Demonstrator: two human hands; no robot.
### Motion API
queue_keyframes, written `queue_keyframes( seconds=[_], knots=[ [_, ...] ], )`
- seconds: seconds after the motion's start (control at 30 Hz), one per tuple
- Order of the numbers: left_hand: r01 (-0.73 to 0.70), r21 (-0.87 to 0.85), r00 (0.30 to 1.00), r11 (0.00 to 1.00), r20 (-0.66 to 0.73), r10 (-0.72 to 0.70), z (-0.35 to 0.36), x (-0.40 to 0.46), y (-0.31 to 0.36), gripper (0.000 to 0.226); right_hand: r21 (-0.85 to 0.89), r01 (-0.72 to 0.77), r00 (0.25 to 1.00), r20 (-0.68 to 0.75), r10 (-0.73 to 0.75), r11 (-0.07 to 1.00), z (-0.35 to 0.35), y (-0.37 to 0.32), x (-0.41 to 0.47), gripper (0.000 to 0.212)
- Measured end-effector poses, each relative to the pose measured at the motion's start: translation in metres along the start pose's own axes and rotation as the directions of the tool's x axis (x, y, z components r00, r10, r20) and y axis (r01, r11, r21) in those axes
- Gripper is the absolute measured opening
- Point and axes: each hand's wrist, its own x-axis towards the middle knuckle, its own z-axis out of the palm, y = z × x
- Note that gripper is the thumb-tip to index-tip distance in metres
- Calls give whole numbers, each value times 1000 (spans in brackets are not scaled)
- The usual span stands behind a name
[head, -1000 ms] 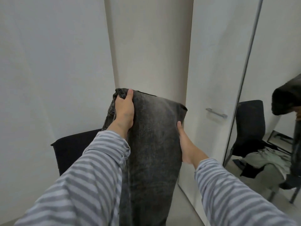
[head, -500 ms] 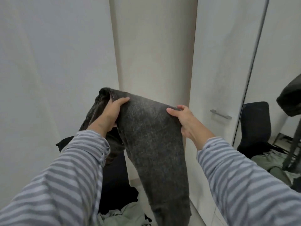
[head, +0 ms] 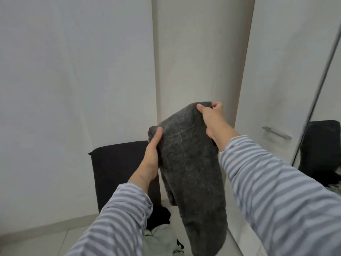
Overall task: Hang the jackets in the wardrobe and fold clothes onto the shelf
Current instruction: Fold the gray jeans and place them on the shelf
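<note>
Head view: jeans (head: 190, 163) lower end cut off.

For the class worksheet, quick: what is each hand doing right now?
Left hand: grips the left edge of the jeans.
Right hand: grips the jeans' top fold.

No text, label, brand or number is showing anywhere I am looking, on fabric, doors or walls.

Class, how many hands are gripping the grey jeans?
2: the left hand grips the grey jeans at their left edge, the right hand at their top right.
</note>
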Motion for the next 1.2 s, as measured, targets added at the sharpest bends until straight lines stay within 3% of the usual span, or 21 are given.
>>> queue_keyframes(
  seconds=[0.17, 0.27, 0.33, 0.47, 0.53, 0.63, 0.7, 0.8, 0.97, 1.1, 1.2],
  knots=[
    [-75, 178, 996, 981, -33, 82, 12, 10, 22, 28, -24, -85, 996, 8, 85, 996, -18, 1, 12, 47],
    [-117, 157, 992, 981, -24, 122, 26, 16, 34, 18, 86, -110, 993, 49, 106, 990, -33, -3, 6, 55],
    [-136, 137, 989, 981, -41, 143, 33, 22, 39, 22, 108, -179, 979, 117, 166, 978, -44, 0, -2, 57],
    [-110, 185, 991, 977, -57, 122, 37, 24, 36, 32, 7, -312, 936, 173, 307, 950, -61, 19, -19, 18],
    [-92, 180, 991, 979, -76, 107, 33, 22, 33, 32, -7, -343, 920, 200, 337, 939, -63, 28, -27, 19],
    [-31, 112, 991, 993, -124, 45, 16, 19, 35, 51, -71, -391, 877, 276, 395, 918, -56, 45, -42, 26],
    [-23, 94, 989, 995, -140, 36, 0, 17, 39, 46, -110, -417, 837, 340, 429, 902, -47, 53, -56, 32],
    [-23, 161, 992, 987, -121, 43, -23, 7, 46, 23, -23, -373, 874, 327, 359, 928, -23, 53, -63, 38],
    [26, 415, 998, 909, -62, -1, -65, -11, 49, 53, -33, -235, 934, 270, 235, 972, 18, 50, -75, 49],
    [-32, 600, 990, 799, -88, 106, -89, -20, 51, 33, -54, -180, 943, 277, 187, 982, 36, 54, -91, 27],
    [-75, 614, 970, 786, -139, 201, -97, -22, 50, 41, -147, -111, 956, 255, 146, 983, 43, 49, -97, 43]
  ],
)
